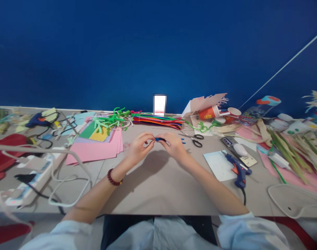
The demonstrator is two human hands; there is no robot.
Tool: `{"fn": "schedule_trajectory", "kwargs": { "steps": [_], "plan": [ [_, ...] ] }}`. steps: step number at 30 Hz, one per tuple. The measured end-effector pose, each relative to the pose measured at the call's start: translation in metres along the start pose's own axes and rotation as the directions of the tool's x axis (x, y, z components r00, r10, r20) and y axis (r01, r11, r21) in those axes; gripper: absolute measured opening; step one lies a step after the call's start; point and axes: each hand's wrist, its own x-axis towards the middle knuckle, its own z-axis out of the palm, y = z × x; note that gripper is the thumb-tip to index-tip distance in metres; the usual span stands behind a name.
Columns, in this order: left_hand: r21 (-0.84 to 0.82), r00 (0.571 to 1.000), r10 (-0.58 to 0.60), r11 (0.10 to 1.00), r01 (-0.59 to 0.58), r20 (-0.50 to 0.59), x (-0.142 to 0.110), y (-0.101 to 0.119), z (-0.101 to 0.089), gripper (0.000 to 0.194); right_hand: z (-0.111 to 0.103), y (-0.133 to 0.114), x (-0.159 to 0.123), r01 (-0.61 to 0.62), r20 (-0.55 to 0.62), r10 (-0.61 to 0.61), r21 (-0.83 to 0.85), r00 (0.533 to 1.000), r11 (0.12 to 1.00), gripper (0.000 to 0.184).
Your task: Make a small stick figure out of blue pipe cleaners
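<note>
Over the middle of the table my left hand point(140, 147) and my right hand point(172, 144) meet at the fingertips. Between them is a small dark blue piece point(157, 139), perhaps a bit of pipe cleaner; its exact kind is too small to tell. Thumb and forefinger of each hand are closed in a pinch on it. Just right of my right hand lie a few short blue bits point(184, 141), partly hidden by it. Scissors point(197, 139) with black handles rest beside these bits. Behind my hands lies a bundle of coloured pipe cleaners point(158, 121).
A blue glue gun point(239, 170) lies on a pale sheet point(213, 163) at right, near a phone point(227, 141). Pink paper point(93, 152), green pipe cleaners point(108, 121) and a white power strip point(35, 182) with cables occupy the left. A phone-like bright screen point(160, 105) stands against the blue wall.
</note>
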Motion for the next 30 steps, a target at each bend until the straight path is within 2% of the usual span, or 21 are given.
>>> {"fn": "schedule_trajectory", "kwargs": {
  "steps": [3,6,9,11,13,15,18,20,25,30],
  "plan": [
    [-0.039,0.998,-0.06,0.997,0.06,-0.001,0.002,0.001,0.0,0.009,0.001,0.003,-0.001,0.063,0.018,-0.062,-0.038,0.998,0.997,0.022],
    [-0.147,0.984,-0.176,0.973,0.175,0.009,0.005,-0.002,0.002,0.009,0.001,0.003,-0.001,0.086,0.028,-0.084,-0.049,0.996,0.995,0.023],
    [-0.319,0.94,-0.337,0.886,0.337,0.059,0.007,-0.007,0.005,0.012,0.001,0.0,-0.001,0.022,-0.002,-0.022,0.011,1.0,1.0,0.022],
    [-0.379,0.928,-0.367,0.852,0.361,0.059,0.006,-0.008,0.006,0.014,0.002,-0.002,0.001,-0.077,-0.04,0.082,0.117,0.996,0.99,0.018],
    [-0.369,0.948,-0.319,0.88,0.299,0.007,0.005,-0.007,0.006,0.014,0.004,-0.003,0.002,-0.187,-0.045,0.208,0.276,0.977,0.943,0.014],
    [-0.313,0.971,-0.23,0.928,0.202,-0.058,0.003,-0.004,0.005,0.012,0.006,-0.003,0.004,-0.276,-0.002,0.309,0.442,0.951,0.853,0.014],
    [-0.201,0.988,-0.098,0.977,0.073,-0.118,0.001,0.003,0.003,0.008,0.009,0.0,0.005,-0.358,0.076,0.392,0.589,0.917,0.724,0.017],
    [-0.127,0.99,-0.015,0.992,-0.003,-0.139,0.0,0.005,0.003,0.006,0.01,0.002,0.005,-0.384,0.107,0.412,0.625,0.905,0.68,0.019],
    [0.056,0.964,0.18,0.983,-0.172,-0.196,-0.004,0.004,0.005,0.008,0.01,0.0,0.004,-0.353,0.117,0.371,0.652,0.921,0.671,0.018],
    [0.271,0.897,0.378,0.91,-0.314,-0.228,-0.007,-0.002,0.007,0.019,0.009,-0.004,0.004,-0.317,0.098,0.329,0.615,0.939,0.722,0.017]
  ]
}}
